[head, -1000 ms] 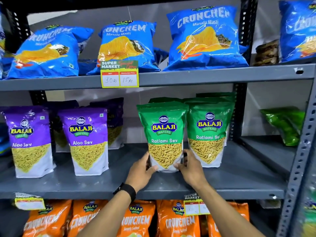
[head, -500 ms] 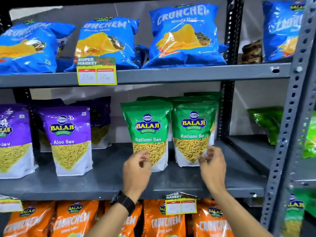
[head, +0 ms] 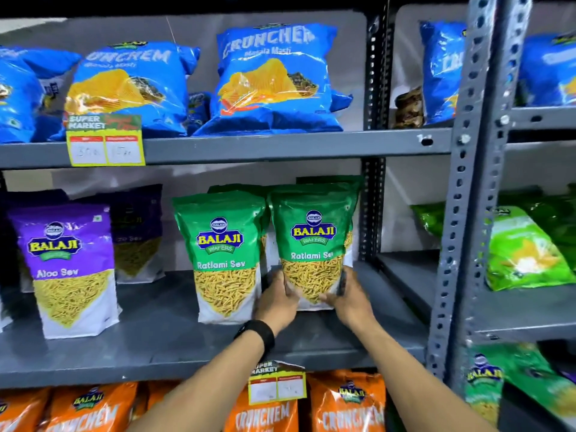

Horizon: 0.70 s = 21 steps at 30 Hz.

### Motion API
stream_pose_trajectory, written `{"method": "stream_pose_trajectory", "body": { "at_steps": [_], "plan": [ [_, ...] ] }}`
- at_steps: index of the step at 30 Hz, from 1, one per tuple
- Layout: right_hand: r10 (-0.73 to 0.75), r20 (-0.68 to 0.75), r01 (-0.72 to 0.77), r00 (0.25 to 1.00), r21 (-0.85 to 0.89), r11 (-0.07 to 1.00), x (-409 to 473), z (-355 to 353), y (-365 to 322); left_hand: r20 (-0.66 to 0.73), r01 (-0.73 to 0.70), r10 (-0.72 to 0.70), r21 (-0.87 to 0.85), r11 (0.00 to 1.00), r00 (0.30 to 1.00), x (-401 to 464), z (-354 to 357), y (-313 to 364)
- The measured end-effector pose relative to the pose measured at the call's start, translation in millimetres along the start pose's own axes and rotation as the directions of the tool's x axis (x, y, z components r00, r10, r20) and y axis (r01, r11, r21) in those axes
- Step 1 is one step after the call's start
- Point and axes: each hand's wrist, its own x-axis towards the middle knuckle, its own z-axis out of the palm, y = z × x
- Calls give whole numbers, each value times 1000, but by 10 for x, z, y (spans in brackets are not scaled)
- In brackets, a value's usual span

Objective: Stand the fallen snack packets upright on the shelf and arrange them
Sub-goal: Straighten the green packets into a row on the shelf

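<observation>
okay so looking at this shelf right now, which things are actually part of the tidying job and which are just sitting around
Part of the job:
- right Ratlami Sev packet, gripped at its base by the left hand and right hand
- left Ratlami Sev packet, upright beside it
- middle shelf

Just sitting there:
- Aloo Sev packet
- blue Crunchem bags
- orange Crunchem bags
- price tag

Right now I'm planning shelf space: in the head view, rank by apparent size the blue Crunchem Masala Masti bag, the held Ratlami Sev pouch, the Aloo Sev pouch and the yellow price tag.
1. Crunchem Masala Masti bag
2. Aloo Sev pouch and held Ratlami Sev pouch: look alike, not ranked
3. Yellow price tag
</observation>
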Motion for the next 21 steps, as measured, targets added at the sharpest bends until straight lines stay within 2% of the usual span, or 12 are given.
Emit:
{"method": "stream_pose_trajectory", "body": {
  "at_steps": [2, 5, 8, 16, 21],
  "plan": [
    [2, -9, -2, 1000, 4, 1000, 2, -143, 57, 33, -82, 85, -89, 993, 996, 3, 75, -8],
    [9, -14, -8, 1000, 10, 1000, -45, -376, 170, 139, -130, 175, -281, 951, 975, 76, 300, -118],
    [0, -15, 0, 1000, 9, 1000, -97, -507, 278, 161, -158, 204, -259, 953, 966, -69, 354, -14],
    [-7, -21, 9, 1000, 98, 995, -30, -488, 521, 57, -194, 211, -214, 957, 976, -180, 265, 48],
    [2, -31, 0, 1000, 71, 997, -80, -505, 437, 48, -210, 223, -194, 958, 974, -231, 238, 90]
  ]
}}
